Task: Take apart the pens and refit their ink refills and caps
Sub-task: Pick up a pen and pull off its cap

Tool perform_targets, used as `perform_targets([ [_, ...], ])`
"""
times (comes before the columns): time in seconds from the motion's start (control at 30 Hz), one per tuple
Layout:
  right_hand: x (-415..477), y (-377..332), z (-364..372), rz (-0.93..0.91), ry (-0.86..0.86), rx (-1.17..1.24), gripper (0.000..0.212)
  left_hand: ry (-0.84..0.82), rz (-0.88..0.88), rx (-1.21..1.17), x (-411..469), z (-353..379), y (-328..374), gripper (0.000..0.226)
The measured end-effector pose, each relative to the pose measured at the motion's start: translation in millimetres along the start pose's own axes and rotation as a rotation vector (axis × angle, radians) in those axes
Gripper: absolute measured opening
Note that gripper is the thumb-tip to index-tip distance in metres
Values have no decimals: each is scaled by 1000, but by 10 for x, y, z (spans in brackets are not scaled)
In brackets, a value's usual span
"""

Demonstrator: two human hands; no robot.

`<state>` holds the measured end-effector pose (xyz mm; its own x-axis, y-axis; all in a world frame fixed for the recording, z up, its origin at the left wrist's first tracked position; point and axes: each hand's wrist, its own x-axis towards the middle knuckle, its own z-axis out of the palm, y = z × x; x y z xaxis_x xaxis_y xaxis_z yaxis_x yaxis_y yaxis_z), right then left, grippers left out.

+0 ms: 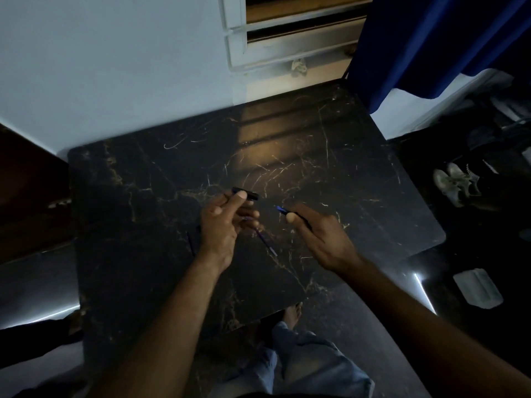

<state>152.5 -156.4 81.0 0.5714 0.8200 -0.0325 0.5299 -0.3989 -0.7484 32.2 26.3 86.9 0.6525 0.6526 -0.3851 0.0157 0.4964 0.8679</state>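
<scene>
Gripping one pen piece each: left hand (222, 222), right hand (321, 234).

I am seeing lots of open room on the dark marble table top (344, 173). Only a thin dark stick (190, 243) and a thin blue stick (267, 242) are lying near my wrists.

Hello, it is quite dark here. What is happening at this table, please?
A person stands at a dark marble table and works on pens with bare hands. The left hand pinches a short dark pen piece, probably a cap, and also holds a thin refill lower in the fingers. The right hand holds a pen part with a blue tip, pointed toward the left hand. The two pieces are apart. Another thin, dark piece lies on the table by the left wrist.
</scene>
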Motion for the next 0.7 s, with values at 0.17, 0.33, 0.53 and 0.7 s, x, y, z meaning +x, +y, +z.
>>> perform_targets([
  [0.17,-252,-227,-157,65,90,466,38,-155,86,266,-60,-128,1,9],
  [0.33,-318,-229,-143,140,100,595,38,-151,165,786,228,-257,-573,18],
  [0.53,-378,-153,-189,224,78,592,38,-262,452,1326,509,-197,-782,17],
  [0.7,-406,-164,-242,264,21,584,34,-287,541,1453,631,-248,-849,29],
])
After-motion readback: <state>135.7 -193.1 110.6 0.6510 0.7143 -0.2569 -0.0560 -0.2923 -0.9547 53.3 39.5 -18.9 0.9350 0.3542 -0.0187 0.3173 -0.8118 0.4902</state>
